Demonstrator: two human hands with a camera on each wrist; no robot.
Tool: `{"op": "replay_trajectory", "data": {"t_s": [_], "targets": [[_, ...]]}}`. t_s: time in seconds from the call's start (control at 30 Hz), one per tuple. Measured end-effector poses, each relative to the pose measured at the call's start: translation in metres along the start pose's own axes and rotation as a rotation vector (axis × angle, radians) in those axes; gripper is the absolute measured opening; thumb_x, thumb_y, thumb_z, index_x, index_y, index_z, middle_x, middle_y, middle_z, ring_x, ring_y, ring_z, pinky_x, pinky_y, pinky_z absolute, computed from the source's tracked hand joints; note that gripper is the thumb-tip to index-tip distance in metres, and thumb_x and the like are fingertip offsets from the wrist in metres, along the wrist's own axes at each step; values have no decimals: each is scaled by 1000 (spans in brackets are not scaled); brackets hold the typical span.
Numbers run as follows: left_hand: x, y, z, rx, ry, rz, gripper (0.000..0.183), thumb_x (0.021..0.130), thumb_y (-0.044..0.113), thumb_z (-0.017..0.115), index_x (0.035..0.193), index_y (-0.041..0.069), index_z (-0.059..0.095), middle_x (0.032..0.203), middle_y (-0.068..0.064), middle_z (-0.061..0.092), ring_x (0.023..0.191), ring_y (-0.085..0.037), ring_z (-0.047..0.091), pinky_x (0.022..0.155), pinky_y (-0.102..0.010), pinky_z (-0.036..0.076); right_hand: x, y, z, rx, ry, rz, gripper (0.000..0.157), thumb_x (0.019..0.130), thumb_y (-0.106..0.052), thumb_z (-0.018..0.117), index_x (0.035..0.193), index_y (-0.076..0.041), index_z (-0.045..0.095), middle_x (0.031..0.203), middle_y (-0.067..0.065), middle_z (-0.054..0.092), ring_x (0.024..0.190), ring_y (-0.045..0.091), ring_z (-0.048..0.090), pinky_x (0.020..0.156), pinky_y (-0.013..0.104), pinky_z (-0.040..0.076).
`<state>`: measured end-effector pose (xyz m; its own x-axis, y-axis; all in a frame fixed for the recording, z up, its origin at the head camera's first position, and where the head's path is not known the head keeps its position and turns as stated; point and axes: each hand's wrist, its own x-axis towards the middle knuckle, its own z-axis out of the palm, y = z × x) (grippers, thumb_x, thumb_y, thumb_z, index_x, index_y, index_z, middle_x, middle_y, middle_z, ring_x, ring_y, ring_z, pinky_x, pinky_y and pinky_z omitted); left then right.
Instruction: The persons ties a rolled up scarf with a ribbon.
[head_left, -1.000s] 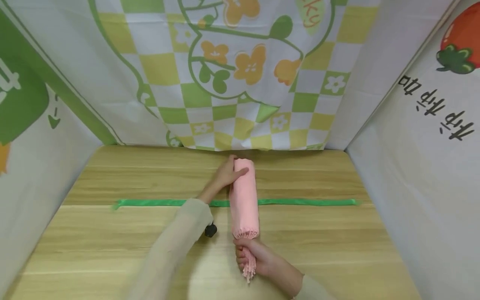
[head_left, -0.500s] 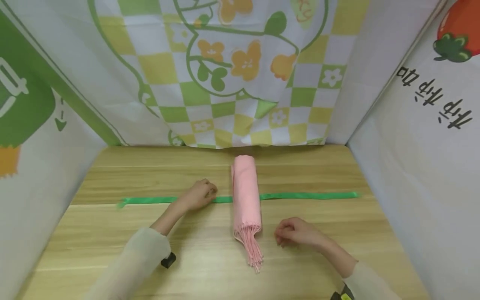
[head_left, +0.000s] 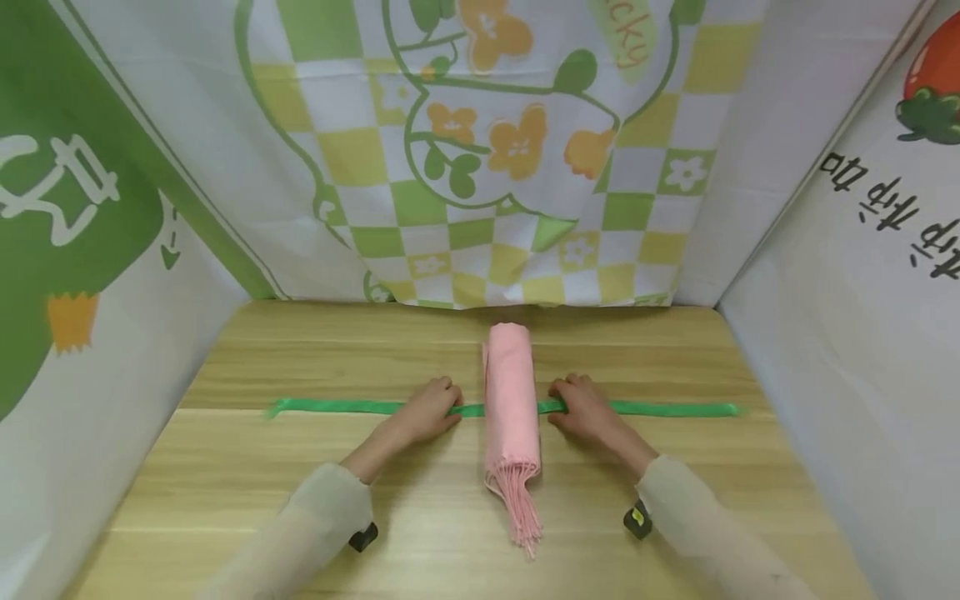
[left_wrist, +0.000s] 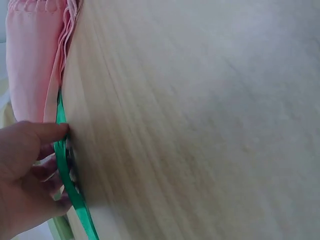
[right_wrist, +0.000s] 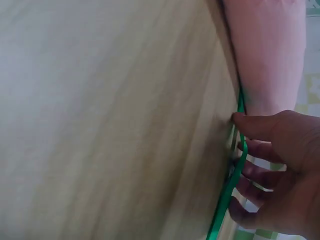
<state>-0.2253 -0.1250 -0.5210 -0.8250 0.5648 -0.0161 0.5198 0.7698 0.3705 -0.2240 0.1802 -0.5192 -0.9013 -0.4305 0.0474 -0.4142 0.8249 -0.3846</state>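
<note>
A rolled pink scarf point(head_left: 512, 400) lies lengthwise on the table, its fringe point(head_left: 519, 508) gathered toward the near side. A flat green ribbon point(head_left: 330, 406) runs crosswise beneath it. Just left of the roll, my left hand point(head_left: 427, 412) grips the ribbon; in the left wrist view its thumb point(left_wrist: 50, 131) lies over the ribbon point(left_wrist: 62, 162) with curled fingers on the other side. My right hand point(head_left: 588, 410) is at the ribbon close to the roll's right side. Its thumb and curled fingers are around the ribbon point(right_wrist: 227, 192), which bows up slightly there.
The wooden table point(head_left: 300, 475) has walls on its left, right and far sides. A checkered cloth point(head_left: 420, 200) hangs along the back, just behind the roll's far end. Small dark wrist cameras point(head_left: 637, 518) hang under both sleeves.
Both hands have let go of the scarf. The left drew back leftward and then moved in to the ribbon; the right moved right, then forward to the ribbon. The view has shifted slightly.
</note>
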Motion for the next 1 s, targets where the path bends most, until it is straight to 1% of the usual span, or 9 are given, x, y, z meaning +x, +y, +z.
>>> {"op": "replay_trajectory", "data": {"t_s": [0.1, 0.2, 0.27, 0.37, 0.47, 0.6, 0.73, 0.87, 1.0], "targets": [[4, -1, -2, -54, -42, 20, 10, 90, 12, 70, 95, 4, 65, 90, -6, 63, 86, -21, 59, 82, -38, 52, 5, 1, -4, -9, -74, 27, 23, 80, -20, 81, 88, -8, 63, 79, 2, 60, 77, 20, 55, 71, 36, 48], [6, -5, -5, -150, -78, 24, 9, 92, 14, 69, 89, 6, 65, 82, -3, 65, 75, -14, 57, 73, -31, 52, 10, 4, -9, 70, -189, 42, 25, 80, -23, 80, 83, -9, 59, 70, -2, 56, 66, 13, 51, 62, 28, 43], [7, -7, -6, -219, -104, 23, 14, 94, 17, 68, 84, 7, 65, 76, 0, 62, 68, -9, 52, 66, -26, 48, 12, 8, -12, 192, -289, 50, 24, 83, -25, 78, 84, -8, 61, 66, -3, 59, 61, 10, 52, 58, 25, 42], [8, -10, -8, -360, -152, 3, 23, 98, 19, 63, 79, 6, 66, 67, 2, 58, 59, -6, 46, 58, -21, 41, 13, 16, -16, 429, -436, 63, 25, 94, -26, 69, 87, -3, 66, 61, -2, 62, 57, 10, 56, 59, 24, 44], [9, -11, -11, -523, -180, -39, 26, 101, 16, 58, 81, 2, 69, 64, -1, 59, 56, -7, 47, 55, -19, 41, 13, 24, -17, 645, -525, 51, 32, 102, -21, 55, 90, 7, 69, 60, -1, 63, 58, 12, 56, 65, 25, 48], [9, -9, -14, -681, -175, -94, 29, 103, 12, 53, 84, -3, 68, 67, -4, 61, 60, -12, 50, 59, -22, 43, 12, 29, -18, 859, -529, 35, 36, 105, -14, 48, 101, 18, 64, 67, -3, 65, 64, 9, 58, 68, 24, 50], [9, -4, -20, -777, -154, -121, 31, 104, 11, 49, 87, -8, 66, 71, -9, 63, 67, -16, 54, 66, -26, 48, 9, 23, -21, 1004, -481, 80, 38, 106, -13, 44, 107, 23, 58, 75, -4, 67, 67, 6, 60, 66, 21, 52], [12, 4, -25, -851, -136, -131, 29, 104, 11, 49, 91, -9, 66, 77, -13, 65, 72, -18, 58, 72, -32, 53, 8, 12, -24, 1095, -452, 110, 38, 107, -14, 42, 106, 20, 58, 79, -2, 67, 70, 6, 59, 67, 20, 51], [15, 12, -28, -857, -115, -119, 30, 104, 13, 51, 93, -11, 66, 80, -16, 67, 74, -16, 60, 76, -35, 55, 9, 1, -26, 1164, -430, 129, 33, 107, -13, 43, 103, 15, 60, 80, 1, 66, 71, 7, 59, 68, 20, 51]]}}
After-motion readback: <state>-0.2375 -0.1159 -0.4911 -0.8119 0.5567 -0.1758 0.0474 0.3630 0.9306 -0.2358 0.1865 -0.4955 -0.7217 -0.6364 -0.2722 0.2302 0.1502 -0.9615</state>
